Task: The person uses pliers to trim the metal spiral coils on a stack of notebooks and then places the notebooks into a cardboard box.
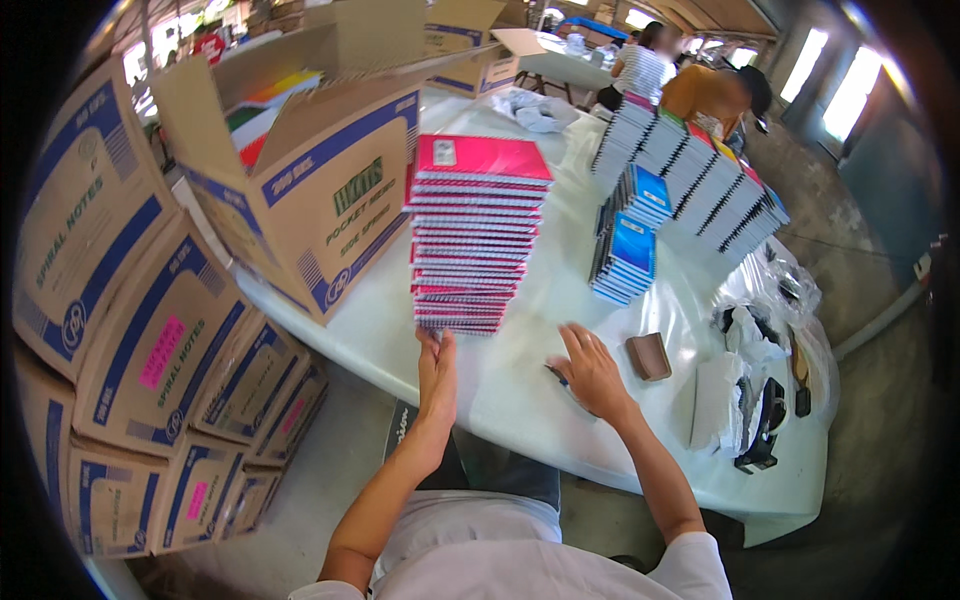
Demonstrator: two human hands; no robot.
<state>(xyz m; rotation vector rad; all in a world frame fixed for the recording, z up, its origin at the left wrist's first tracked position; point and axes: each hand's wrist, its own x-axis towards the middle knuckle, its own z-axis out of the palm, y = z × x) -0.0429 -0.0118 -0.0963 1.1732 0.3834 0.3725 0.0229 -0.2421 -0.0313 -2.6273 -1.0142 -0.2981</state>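
A tall stack of spiral notebooks with pink-red covers (475,235) stands on the table in front of me. My left hand (437,365) is at the stack's near lower edge, fingers stretched up against it; the fingertips are partly hidden. To the right, my right hand (590,370) hovers low over the tabletop with its fingers apart, slightly blurred. Beneath its thumb side shows a slim dark thing (557,375), mostly covered, its kind unclear. Just right of that hand sits a small brown open box-like holder (649,357).
An open carton (340,210) stands left of the stack, above piled closed cartons (160,370). Blue notebooks (630,250) and long rows of notebooks (690,180) stand at the right. A tape dispenser (765,425) and plastic wrap lie near the right edge. Two people (710,95) are beyond.
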